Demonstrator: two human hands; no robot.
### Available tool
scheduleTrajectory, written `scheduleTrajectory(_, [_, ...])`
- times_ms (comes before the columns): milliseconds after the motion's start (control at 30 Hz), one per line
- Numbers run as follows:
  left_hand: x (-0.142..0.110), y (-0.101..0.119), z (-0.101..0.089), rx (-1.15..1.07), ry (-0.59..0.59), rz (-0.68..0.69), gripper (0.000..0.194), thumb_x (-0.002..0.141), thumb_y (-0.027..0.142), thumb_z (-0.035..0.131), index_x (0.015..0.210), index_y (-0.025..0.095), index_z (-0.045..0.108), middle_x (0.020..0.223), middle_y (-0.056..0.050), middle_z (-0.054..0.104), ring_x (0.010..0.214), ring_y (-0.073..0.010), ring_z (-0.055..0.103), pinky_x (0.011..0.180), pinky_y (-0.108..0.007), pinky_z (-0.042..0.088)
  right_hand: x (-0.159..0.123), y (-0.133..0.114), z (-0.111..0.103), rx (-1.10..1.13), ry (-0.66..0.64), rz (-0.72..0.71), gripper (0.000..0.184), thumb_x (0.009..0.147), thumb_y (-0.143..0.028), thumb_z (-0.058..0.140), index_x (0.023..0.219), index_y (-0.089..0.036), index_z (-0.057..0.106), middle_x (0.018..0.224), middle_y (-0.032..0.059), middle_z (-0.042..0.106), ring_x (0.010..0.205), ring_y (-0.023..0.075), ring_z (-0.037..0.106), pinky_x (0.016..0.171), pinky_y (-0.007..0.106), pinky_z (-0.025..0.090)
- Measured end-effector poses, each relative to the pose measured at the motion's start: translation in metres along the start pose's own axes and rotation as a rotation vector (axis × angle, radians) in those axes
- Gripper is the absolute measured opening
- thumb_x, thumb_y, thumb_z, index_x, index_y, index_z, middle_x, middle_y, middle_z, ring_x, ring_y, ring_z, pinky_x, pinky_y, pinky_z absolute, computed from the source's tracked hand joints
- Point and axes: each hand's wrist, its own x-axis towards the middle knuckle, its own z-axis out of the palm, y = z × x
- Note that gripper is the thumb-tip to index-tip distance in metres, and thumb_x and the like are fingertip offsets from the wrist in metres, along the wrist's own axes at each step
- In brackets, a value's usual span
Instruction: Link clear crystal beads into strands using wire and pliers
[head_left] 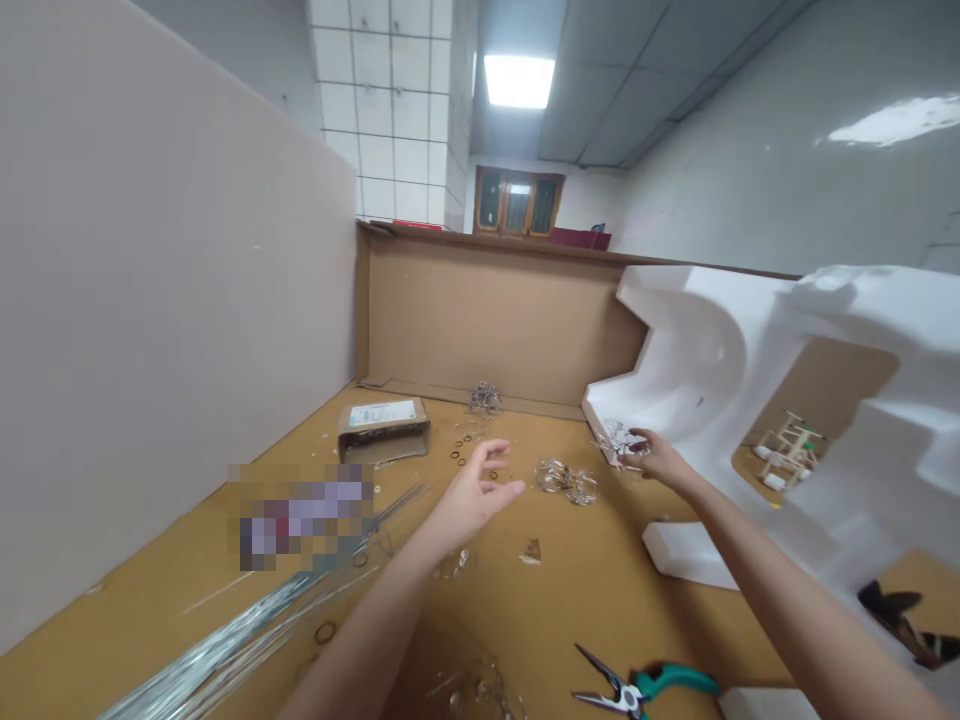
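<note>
My left hand (486, 492) hovers above the tan tabletop with its fingers apart and nothing in them. To its right lies a loose pile of bent wire pieces (566, 481), not touched. My right hand (654, 458) reaches to the foot of the white foam block (679, 345), fingers curled round a cluster of thin bent wire (615, 437); how many pieces are between the fingertips is too small to tell. Teal-handled long-nose pliers (637, 690) lie with jaws apart near the front. Small dark rings (456, 455) are scattered beyond my left hand.
A bundle of straight metal wires (247, 630) lies at the left, with a small open cardboard box (384, 430) behind it. Another wire heap (484, 397) sits by the cardboard back wall (487, 320). A grey-white panel (172, 300) bounds the left side.
</note>
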Motion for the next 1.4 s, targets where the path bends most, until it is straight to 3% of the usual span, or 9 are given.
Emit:
scheduleTrajectory(67, [0.001, -0.005, 0.004, -0.067, 0.009, -0.035, 0.076, 0.067, 0.039, 0.069, 0.13, 0.023, 0.028, 0.141, -0.016, 0.026, 0.125, -0.0282, 0.033, 0.093, -0.042, 0.039, -0.02, -0.024, 0.003, -0.039, -0.001, -0.168, 0.064, 0.072, -0.031, 0.064, 0.129, -0.02, 0.037, 0.11, 0.01, 0.056, 0.089, 0.0208, 0.058, 0.08, 0.036, 0.046])
scheduleTrajectory(200, [-0.002, -0.008, 0.012, -0.184, -0.073, -0.111, 0.108, 0.058, 0.043, 0.075, 0.14, 0.025, 0.008, 0.147, -0.015, 0.009, 0.133, -0.0331, 0.017, 0.101, -0.049, 0.029, -0.075, -0.066, 0.029, -0.133, -0.08, -0.464, 0.067, 0.064, -0.032, 0.066, 0.126, -0.028, 0.04, 0.114, 0.0036, 0.056, 0.095, 0.0217, 0.057, 0.085, 0.035, 0.044])
scheduleTrajectory(267, [-0.004, -0.007, 0.012, -0.21, -0.144, -0.101, 0.106, 0.058, 0.043, 0.076, 0.14, 0.023, 0.012, 0.145, -0.016, 0.017, 0.132, -0.0319, 0.019, 0.104, -0.047, 0.025, -0.098, -0.078, 0.041, -0.219, -0.061, -0.637, 0.061, 0.067, -0.033, 0.061, 0.124, -0.027, 0.042, 0.114, 0.0051, 0.056, 0.099, 0.023, 0.056, 0.085, 0.037, 0.043])
scheduleTrajectory(400, [-0.006, -0.002, 0.008, -0.246, -0.179, -0.055, 0.086, 0.057, 0.035, 0.077, 0.13, 0.018, 0.036, 0.136, -0.016, 0.036, 0.125, -0.0272, 0.036, 0.104, -0.041, 0.026, -0.12, -0.087, 0.049, -0.248, -0.017, -0.72, 0.057, 0.07, -0.032, 0.056, 0.124, -0.026, 0.039, 0.114, 0.0062, 0.054, 0.098, 0.0223, 0.057, 0.083, 0.037, 0.045])
scheduleTrajectory(567, [-0.008, 0.009, 0.001, -0.349, -0.269, -0.059, 0.065, 0.058, 0.027, 0.077, 0.116, 0.02, 0.049, 0.117, -0.012, 0.053, 0.109, -0.0222, 0.05, 0.095, -0.039, 0.034, -0.126, -0.085, 0.039, -0.122, 0.008, -0.743, 0.058, 0.071, -0.031, 0.059, 0.125, -0.026, 0.038, 0.113, 0.0062, 0.053, 0.097, 0.0203, 0.056, 0.083, 0.035, 0.047])
scheduleTrajectory(733, [-0.009, 0.009, 0.002, -0.494, -0.304, -0.079, 0.052, 0.059, 0.022, 0.076, 0.105, 0.02, 0.052, 0.109, -0.008, 0.054, 0.093, -0.0176, 0.055, 0.08, -0.035, 0.043, -0.132, -0.082, 0.031, 0.054, 0.009, -0.68, 0.057, 0.07, -0.035, 0.062, 0.122, -0.026, 0.04, 0.12, 0.0077, 0.05, 0.106, 0.0223, 0.052, 0.086, 0.037, 0.047])
scheduleTrajectory(967, [-0.006, 0.006, 0.006, -0.518, -0.244, 0.049, 0.048, 0.061, 0.019, 0.074, 0.104, 0.02, 0.052, 0.119, -0.009, 0.05, 0.113, -0.0208, 0.046, 0.092, -0.037, 0.038, -0.137, -0.078, 0.031, 0.27, 0.0, -0.526, 0.058, 0.068, -0.04, 0.064, 0.119, -0.023, 0.043, 0.119, 0.0108, 0.05, 0.098, 0.0223, 0.056, 0.078, 0.037, 0.051])
scheduleTrajectory(1200, [-0.016, 0.008, 0.01, -0.194, -0.331, 0.161, 0.083, 0.061, 0.017, 0.074, 0.131, 0.03, 0.032, 0.135, -0.009, 0.034, 0.119, -0.0228, 0.042, 0.098, -0.039, 0.035, -0.138, -0.078, 0.035, 0.226, 0.12, -0.527, 0.052, 0.067, -0.041, 0.065, 0.112, -0.022, 0.049, 0.108, 0.01, 0.051, 0.085, 0.02, 0.056, 0.07, 0.036, 0.052])
scheduleTrajectory(1400, [-0.012, 0.009, 0.006, -0.177, -0.282, 0.213, 0.041, 0.074, 0.016, 0.06, 0.113, 0.022, 0.052, 0.121, -0.008, 0.047, 0.109, -0.0194, 0.048, 0.084, -0.031, 0.044, -0.146, -0.09, 0.029, 0.444, -0.07, -0.334, 0.062, 0.061, -0.041, 0.07, 0.115, -0.022, 0.045, 0.092, 0.0054, 0.06, 0.079, 0.0205, 0.06, 0.072, 0.037, 0.052])
